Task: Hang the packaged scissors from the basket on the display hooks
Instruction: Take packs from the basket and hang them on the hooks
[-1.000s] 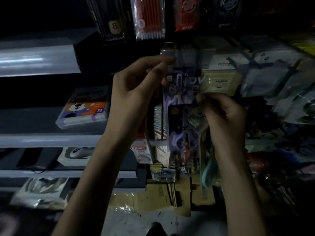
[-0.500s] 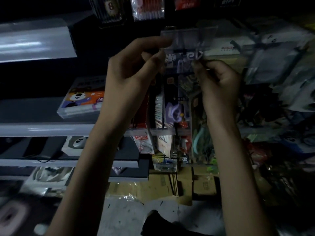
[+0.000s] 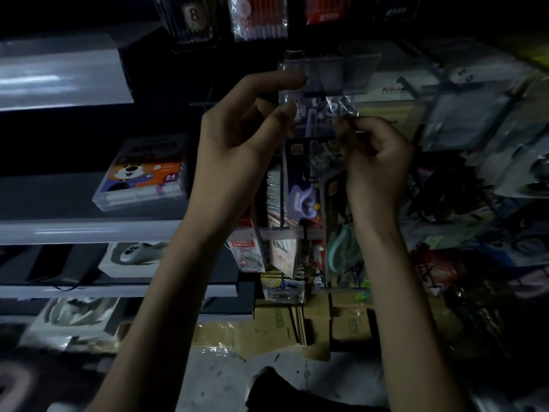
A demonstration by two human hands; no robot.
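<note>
Both hands dropped a bit in view since half a second ago; my right hand [image 3: 377, 162] slid down off the pack's top edge to its right corner. Pack [image 3: 312, 162] sits where it was, up against the hook [image 3: 319, 93].

Left hand [image 3: 237, 138]: thumb and fingers pinching the top-left of the clear header, index stretched out toward the hook's tag holder [image 3: 329, 72]. Right hand: fingers curled, pinching the crinkled top-right corner of the plastic.

Pack hangs upright between my hands, purple scissors visible low inside it, in front of other packs on the rack [image 3: 282, 233]. Header is right under the hook tip; can't tell if the hole is on the wire yet, too dark and blurred.

My read: still threading the hole. Next I need to line the slot with the wire tip and push back. Basket isn't in view. Marker box [image 3: 142, 173] sits on the left shelf [image 3: 74, 230], well apart.
</note>
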